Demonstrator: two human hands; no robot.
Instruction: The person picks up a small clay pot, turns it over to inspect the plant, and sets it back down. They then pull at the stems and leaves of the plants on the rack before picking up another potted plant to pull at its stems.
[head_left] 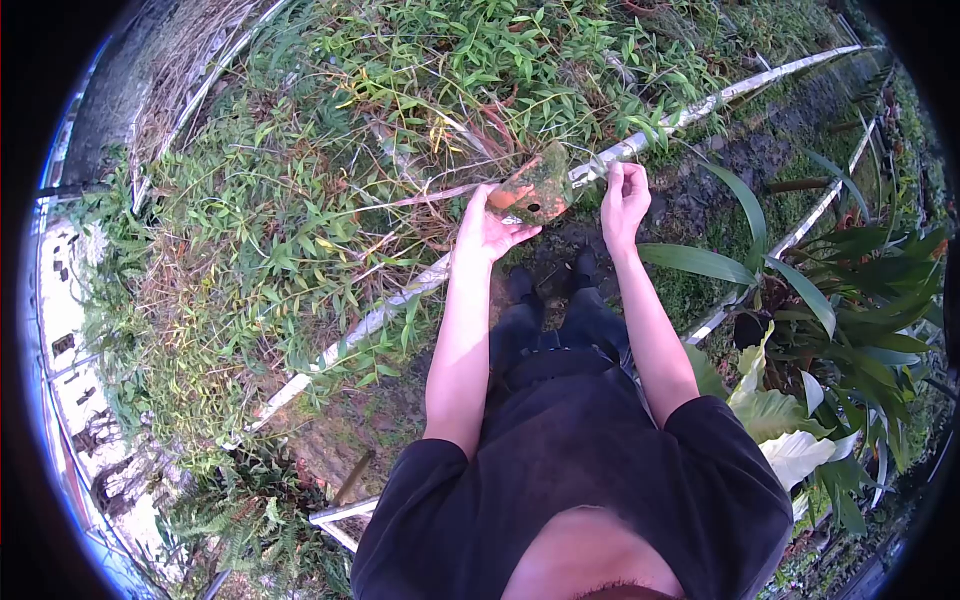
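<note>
Orange pot (528, 187), mossy, holed, tilted in left hand (484, 232), contents hidden

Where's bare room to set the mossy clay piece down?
Brown soil between the near white rail and the left sleeve looks mostly bare. So does the dark mud right of the right hand, between that rail and the right-hand one, though long leaves overhang it. Crowded: weeds beyond the near white rail, large-leaved plants at right.

From my remote feed, I see daylight on dense green undergrowth (290, 190), a pale rail (345, 345) slanting across, dark ground (725, 148) alongside, and broad-leaved plants (865, 290) at right.
</note>
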